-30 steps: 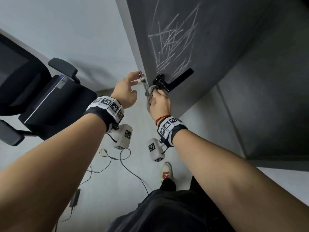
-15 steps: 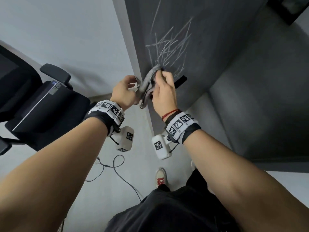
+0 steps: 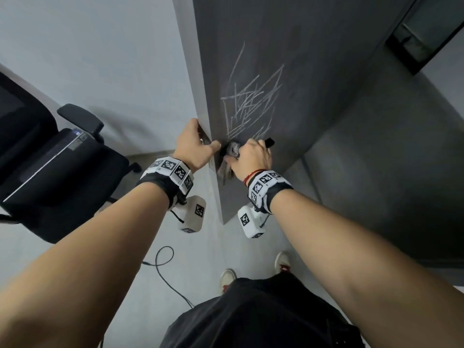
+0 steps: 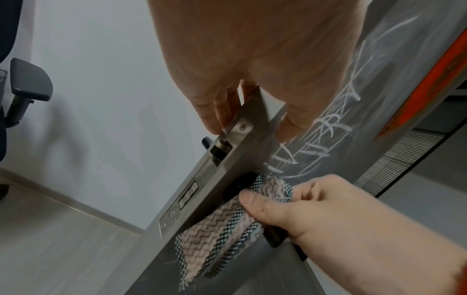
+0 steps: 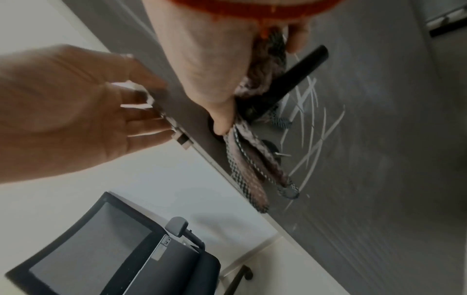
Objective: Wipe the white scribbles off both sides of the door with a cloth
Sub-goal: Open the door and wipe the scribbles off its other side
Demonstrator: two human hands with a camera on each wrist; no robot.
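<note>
A dark grey door (image 3: pixel 313 59) stands ajar, with white scribbles (image 3: pixel 251 106) above its black lever handle (image 3: pixel 269 141). My left hand (image 3: pixel 200 140) grips the door's edge just above the latch, thumb (image 4: pixel 293 127) on the scribbled face and fingers (image 4: pixel 217 111) on the far side. My right hand (image 3: pixel 242 154) holds a bunched grey-and-pink woven cloth (image 3: pixel 229 159) against the handle, just below the scribbles. A loose end of the cloth (image 4: pixel 222 229) hangs down past the metal lock plate (image 4: pixel 187 195). The door's other face is hidden.
A black office chair (image 3: pixel 50 159) stands at the left by the white wall (image 3: pixel 100 59). A thin cable (image 3: pixel 163 262) lies on the pale floor near my feet. A dark wall panel (image 3: pixel 389 172) lies right of the door.
Half a second ago my right hand had the cloth up on the lowest scribbles; it has come back down onto the handle. My left hand stays on the door edge.
</note>
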